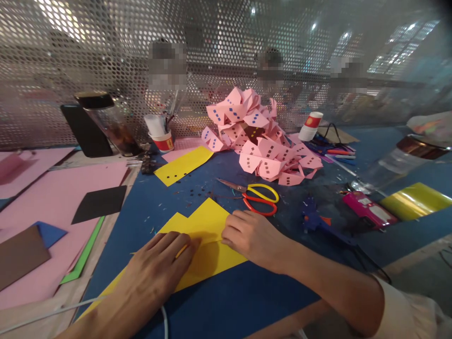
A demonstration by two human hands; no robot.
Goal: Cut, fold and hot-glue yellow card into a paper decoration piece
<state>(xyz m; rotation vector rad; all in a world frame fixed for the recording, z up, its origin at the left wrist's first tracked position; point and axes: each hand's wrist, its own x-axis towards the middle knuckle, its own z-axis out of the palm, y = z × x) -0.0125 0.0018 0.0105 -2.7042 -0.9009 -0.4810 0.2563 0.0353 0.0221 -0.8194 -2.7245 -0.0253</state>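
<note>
Yellow paper [212,221] lies right under both hands in the head view, on the near part of the blue table [226,301]. Its long way runs on a slant — from near the table's near left corner, up toward the far right. The left hand [160,259] rests on the left part, its fingers bent and close together. The right hand [252,238] is at the right edge, with its fingers curled in close, tips on the paper. So both hands touch it, and the middle lies in the gap between them. I cannot tell if either hand pinches the paper or just presses it down.

Scissors [246,190] lie just past the right hand — toward the table's far edge — so that hand is nearer to them. Their points face left, and their loops sit by the right knuckles.
</note>
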